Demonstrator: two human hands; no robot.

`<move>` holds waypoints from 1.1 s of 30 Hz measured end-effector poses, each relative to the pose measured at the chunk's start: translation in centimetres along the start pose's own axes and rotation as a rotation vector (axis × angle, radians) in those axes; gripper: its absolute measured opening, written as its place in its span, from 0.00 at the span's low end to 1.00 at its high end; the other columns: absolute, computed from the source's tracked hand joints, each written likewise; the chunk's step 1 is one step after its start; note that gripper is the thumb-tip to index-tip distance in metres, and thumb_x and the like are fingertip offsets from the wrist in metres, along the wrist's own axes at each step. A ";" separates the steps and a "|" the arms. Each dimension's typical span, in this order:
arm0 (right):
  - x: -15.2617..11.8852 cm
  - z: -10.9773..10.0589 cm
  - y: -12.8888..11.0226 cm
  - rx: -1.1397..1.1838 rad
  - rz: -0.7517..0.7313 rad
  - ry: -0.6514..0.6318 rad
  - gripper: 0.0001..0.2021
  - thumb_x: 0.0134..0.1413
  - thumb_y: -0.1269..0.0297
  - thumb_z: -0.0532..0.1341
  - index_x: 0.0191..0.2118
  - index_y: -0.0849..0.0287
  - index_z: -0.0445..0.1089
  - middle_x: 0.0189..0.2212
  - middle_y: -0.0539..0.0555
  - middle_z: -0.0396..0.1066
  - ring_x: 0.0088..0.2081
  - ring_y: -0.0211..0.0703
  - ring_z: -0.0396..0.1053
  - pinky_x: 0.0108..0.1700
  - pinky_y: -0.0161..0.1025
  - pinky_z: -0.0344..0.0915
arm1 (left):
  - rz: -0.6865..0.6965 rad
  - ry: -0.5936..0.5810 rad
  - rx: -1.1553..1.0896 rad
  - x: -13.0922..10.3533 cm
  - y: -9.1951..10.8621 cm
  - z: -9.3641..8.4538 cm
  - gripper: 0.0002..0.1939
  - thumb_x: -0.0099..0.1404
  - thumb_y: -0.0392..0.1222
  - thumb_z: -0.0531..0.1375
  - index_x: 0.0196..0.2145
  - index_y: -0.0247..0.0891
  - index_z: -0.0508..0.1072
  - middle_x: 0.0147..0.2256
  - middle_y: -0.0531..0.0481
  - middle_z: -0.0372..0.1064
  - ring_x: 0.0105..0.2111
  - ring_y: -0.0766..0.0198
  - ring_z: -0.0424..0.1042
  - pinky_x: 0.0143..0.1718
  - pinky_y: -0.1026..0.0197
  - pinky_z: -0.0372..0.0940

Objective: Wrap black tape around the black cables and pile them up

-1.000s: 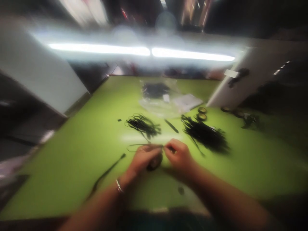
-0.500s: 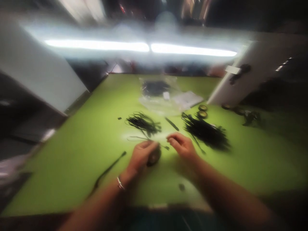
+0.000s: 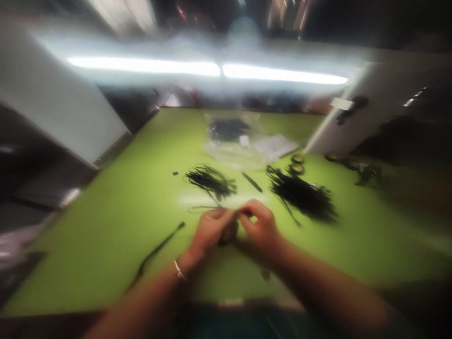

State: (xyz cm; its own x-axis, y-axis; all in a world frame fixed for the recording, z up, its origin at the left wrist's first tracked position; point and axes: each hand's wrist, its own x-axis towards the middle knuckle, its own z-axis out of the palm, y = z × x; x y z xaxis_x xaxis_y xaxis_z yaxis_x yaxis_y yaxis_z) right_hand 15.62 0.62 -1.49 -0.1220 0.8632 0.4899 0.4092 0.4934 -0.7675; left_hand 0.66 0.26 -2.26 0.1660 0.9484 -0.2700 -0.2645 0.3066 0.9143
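Observation:
My left hand (image 3: 211, 230) is closed around a dark roll of tape (image 3: 229, 234) that hangs below its fingers. A thin black cable (image 3: 203, 207) runs out of the same grip, its loop lying toward the left. My right hand (image 3: 259, 223) meets the left one, thumb and forefinger pinched together at the left fingertips. What sits in that pinch is hidden and blurred. Just beyond the hands lies a small bundle of black cables (image 3: 210, 180). A larger bundle of black cables (image 3: 302, 193) lies to the right of my right hand.
A single black cable (image 3: 158, 249) lies left of my left arm. Between the bundles is a dark slim tool (image 3: 252, 181). Tape rolls (image 3: 297, 163) stand behind the larger bundle. Farther back are a clear plastic bag (image 3: 229, 153) and white panels on both sides.
My right hand has moved left and closed in on the left fingertips; before, it was apart from them. The left hand has barely moved and still holds the tape roll.

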 end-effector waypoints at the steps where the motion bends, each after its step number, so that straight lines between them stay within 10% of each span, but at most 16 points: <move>1: 0.0 0.0 0.1 -0.028 -0.042 0.006 0.06 0.55 0.73 0.58 0.29 0.57 0.69 0.27 0.50 0.68 0.31 0.38 0.66 0.35 0.36 0.65 | -0.013 -0.007 -0.005 0.0 0.0 0.0 0.20 0.57 0.52 0.65 0.19 0.33 0.69 0.12 0.55 0.59 0.12 0.73 0.55 0.14 0.68 0.48; 11: 0.3 -1.2 0.1 -0.510 -0.548 -0.099 0.08 0.59 0.74 0.54 0.33 0.59 0.69 0.26 0.53 0.66 0.30 0.41 0.60 0.32 0.38 0.63 | -0.113 -0.056 -0.024 0.5 -0.2 -0.6 0.24 0.59 0.57 0.62 0.18 0.34 0.67 0.14 0.52 0.62 0.14 0.70 0.59 0.16 0.67 0.53; 20: 0.3 -1.7 0.6 -0.434 -0.670 -0.160 0.10 0.59 0.75 0.55 0.43 0.60 0.71 0.30 0.55 0.71 0.33 0.42 0.65 0.34 0.39 0.67 | -0.072 -0.007 -0.001 0.4 0.0 -0.4 0.19 0.56 0.48 0.65 0.16 0.34 0.66 0.12 0.54 0.60 0.13 0.71 0.57 0.16 0.67 0.51; 26: 0.9 -2.2 0.1 0.025 -0.116 -0.053 0.06 0.58 0.66 0.59 0.37 0.57 0.73 0.34 0.54 0.72 0.37 0.41 0.70 0.40 0.40 0.68 | 0.154 0.015 0.079 -0.6 1.1 0.5 0.14 0.60 0.47 0.63 0.25 0.32 0.74 0.15 0.56 0.58 0.15 0.73 0.53 0.17 0.67 0.48; 33: 1.6 -2.1 -1.1 0.164 0.418 -0.302 0.08 0.53 0.63 0.59 0.26 0.60 0.69 0.22 0.48 0.69 0.26 0.36 0.65 0.31 0.33 0.62 | 0.628 0.039 0.501 -0.1 0.5 -0.1 0.07 0.63 0.37 0.61 0.28 0.35 0.77 0.28 0.47 0.73 0.29 0.65 0.70 0.33 0.63 0.64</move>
State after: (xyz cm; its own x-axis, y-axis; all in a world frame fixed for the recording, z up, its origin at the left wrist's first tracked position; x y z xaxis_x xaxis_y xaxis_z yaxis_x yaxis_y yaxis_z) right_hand 16.92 1.26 1.05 -0.2437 0.9698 0.0063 0.3352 0.0904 -0.9378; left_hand 0.42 0.30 -1.81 0.0920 0.9369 0.3374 0.1619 -0.3484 0.9233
